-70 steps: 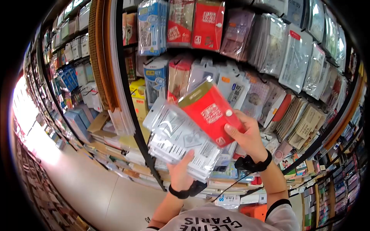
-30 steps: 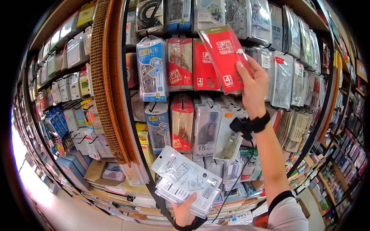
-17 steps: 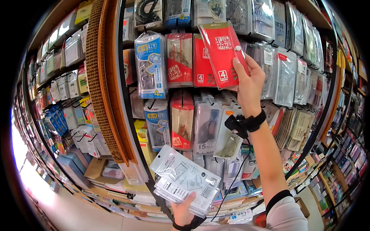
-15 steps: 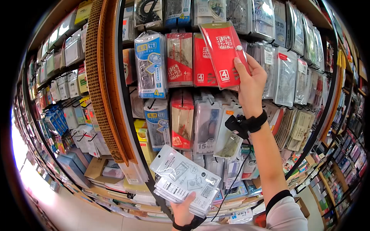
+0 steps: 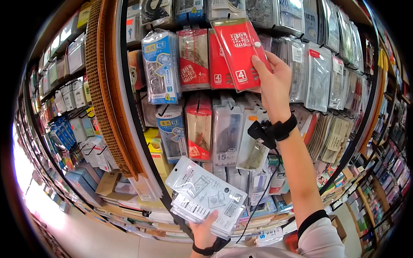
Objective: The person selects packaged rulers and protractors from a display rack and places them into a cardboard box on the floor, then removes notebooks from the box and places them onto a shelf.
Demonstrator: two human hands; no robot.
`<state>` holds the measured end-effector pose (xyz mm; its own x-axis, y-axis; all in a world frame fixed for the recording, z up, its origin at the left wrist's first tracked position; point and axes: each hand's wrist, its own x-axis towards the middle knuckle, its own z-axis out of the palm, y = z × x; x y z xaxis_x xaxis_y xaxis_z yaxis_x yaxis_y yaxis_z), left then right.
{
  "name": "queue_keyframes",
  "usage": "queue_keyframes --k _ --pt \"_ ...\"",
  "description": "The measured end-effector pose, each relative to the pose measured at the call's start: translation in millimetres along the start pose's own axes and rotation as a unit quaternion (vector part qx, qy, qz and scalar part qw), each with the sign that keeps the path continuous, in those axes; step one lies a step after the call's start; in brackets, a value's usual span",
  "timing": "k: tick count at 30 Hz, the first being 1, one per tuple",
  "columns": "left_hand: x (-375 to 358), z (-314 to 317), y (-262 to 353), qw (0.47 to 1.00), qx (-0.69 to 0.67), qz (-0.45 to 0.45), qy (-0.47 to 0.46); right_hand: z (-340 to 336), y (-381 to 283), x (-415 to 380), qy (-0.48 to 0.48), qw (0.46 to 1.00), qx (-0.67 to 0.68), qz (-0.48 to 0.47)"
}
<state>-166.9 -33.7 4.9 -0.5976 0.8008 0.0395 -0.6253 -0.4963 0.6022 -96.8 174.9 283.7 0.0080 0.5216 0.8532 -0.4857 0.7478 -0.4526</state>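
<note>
Low in the head view, my left hand (image 5: 204,232) grips a stack of clear plastic packets (image 5: 208,195), white printed backs facing up. Higher up, my right hand (image 5: 275,84) pinches a flat red packet (image 5: 241,53) with white lettering and a "4", thumb in front at its right edge and fingers mostly hidden behind. It overlaps another red packet (image 5: 218,64) at the rack. Beside that hang a red-and-clear packet (image 5: 193,60) and a blue ruler-set packet (image 5: 160,66). A black band with a dark device (image 5: 273,133) sits on my right wrist.
Hooks hold several more packets below, including a clear "15" packet (image 5: 226,135) and a red-topped one (image 5: 198,129). An upright brown wooden frame (image 5: 112,99) stands left of the rack. A black cable (image 5: 269,185) hangs from the wrist device. Stacked books (image 5: 163,225) line the lower shelf.
The view has shifted slightly, so the rack and my right hand with the red packet appear a little further left. Both hands keep their hold.
</note>
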Motion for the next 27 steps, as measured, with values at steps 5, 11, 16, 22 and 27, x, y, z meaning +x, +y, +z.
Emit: queue_keyframes --k 5,11,16,22,27 --pt "-4 3 -2 1.0 -0.011 0.004 0.0 -1 -9 -3 0.002 0.999 -0.048 0.009" --pt "-10 7 -5 1.0 -0.009 0.005 0.018 -5 7 3 -0.057 0.99 -0.128 0.034" --pt "-12 14 -8 1.0 -0.013 0.014 0.009 -19 18 -7 -0.162 0.685 -0.698 -0.128" --pt "-15 28 -8 0.999 -0.015 0.028 -0.014 -59 -33 -140 -0.471 0.792 -0.387 -0.02" --pt "-12 40 -28 0.998 -0.032 0.035 -0.04 -102 -22 -174 -0.508 0.78 -0.329 0.156"
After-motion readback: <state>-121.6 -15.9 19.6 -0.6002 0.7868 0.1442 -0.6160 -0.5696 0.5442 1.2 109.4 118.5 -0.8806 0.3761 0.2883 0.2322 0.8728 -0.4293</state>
